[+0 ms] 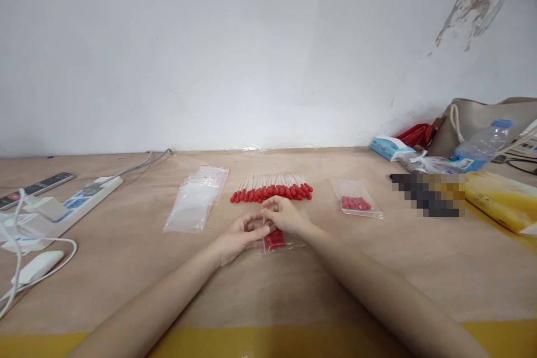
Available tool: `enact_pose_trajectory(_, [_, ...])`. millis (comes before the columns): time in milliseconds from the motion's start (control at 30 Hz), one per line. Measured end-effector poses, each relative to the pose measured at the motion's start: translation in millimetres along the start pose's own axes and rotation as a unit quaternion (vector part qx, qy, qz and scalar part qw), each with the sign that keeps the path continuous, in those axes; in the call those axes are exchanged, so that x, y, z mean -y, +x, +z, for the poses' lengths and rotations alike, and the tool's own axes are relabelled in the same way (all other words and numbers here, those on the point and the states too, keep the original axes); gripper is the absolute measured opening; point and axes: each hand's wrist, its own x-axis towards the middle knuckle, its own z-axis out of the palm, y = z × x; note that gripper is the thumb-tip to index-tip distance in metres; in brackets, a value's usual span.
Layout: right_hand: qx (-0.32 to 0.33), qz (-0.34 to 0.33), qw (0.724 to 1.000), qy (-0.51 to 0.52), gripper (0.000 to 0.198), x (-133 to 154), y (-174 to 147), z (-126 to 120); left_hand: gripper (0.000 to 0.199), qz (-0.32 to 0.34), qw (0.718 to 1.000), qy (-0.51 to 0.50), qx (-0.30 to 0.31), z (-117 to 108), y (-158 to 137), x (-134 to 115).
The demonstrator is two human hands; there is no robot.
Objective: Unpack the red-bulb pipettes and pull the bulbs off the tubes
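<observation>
A clear zip bag (276, 241) with red-tipped sticks inside lies in front of me, partly covered by my fingers. My left hand (237, 239) grips the bag's opening edge from the left, thumb on top. From above, my right hand (287, 215) pinches the same edge with closed fingertips. Just beyond both hands, a row of thin pale sticks with red tips (272, 192) is spread side by side, tips toward me. To the left, several flat clear zip bags (191, 204) overlap. A filled zip bag (356, 201) with red-tipped sticks lies to the right.
At left are a power strip (94, 196) with plugs and cables, a white charger (41, 267) and a dark remote-like device (37, 189). At right stand a blue tissue box (390, 147), a plastic bottle (486, 142) and a yellow pack (499, 201). A wall closes off the back.
</observation>
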Motion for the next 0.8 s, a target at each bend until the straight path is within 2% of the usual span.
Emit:
enact_pose_trajectory(67, [-0.027,-0.088,0.993,-0.079,0.011,-4,-2,-13,0.049,-0.007,1.0,0.011,-0.015,1,6,0])
enact_pose_trajectory(133, [-0.085,-0.192,0.954,-0.216,0.006,-10,-6,-36,0.043,-0.013,1.0,0.005,-0.011,1,11,0])
enact_pose_trajectory(167, [-0.118,-0.21,0.932,-0.27,0.005,-14,-8,-49,0.039,-0.016,1.0,-0.003,-0.012,1,13,1])
enact_pose_trajectory(233, [-0.162,-0.171,0.921,-0.31,0.008,-22,-14,-75,0.033,-0.018,0.999,-0.014,-0.03,-1,16,3])
enact_pose_trajectory(300, [-0.167,-0.113,0.933,-0.299,0.01,-28,-21,-94,0.031,-0.009,0.998,-0.018,-0.054,-3,18,6])
enact_pose_trajectory(367, [-0.163,-0.053,0.961,-0.219,0.022,-28,-29,-103,0.032,0.002,0.998,-0.021,-0.065,-4,18,8])
enact_pose_trajectory(433, [-0.131,0.017,0.987,-0.089,0.036,-24,-38,-104,0.032,0.011,0.997,-0.023,-0.066,-4,17,9])
enact_pose_trajectory(533, [-0.072,0.109,0.991,0.033,0.053,-14,-49,-99,0.03,0.018,0.998,-0.014,-0.066,-2,15,8])
enact_pose_trajectory(667, [-0.058,0.139,0.988,0.043,0.052,-11,-51,-100,0.023,-0.003,0.996,-0.028,-0.084,1,15,5])
enact_pose_trajectory(800, [-0.044,0.157,0.986,-0.03,0.04,-16,-47,-111,0.022,-0.021,0.994,-0.04,-0.102,-1,17,6])
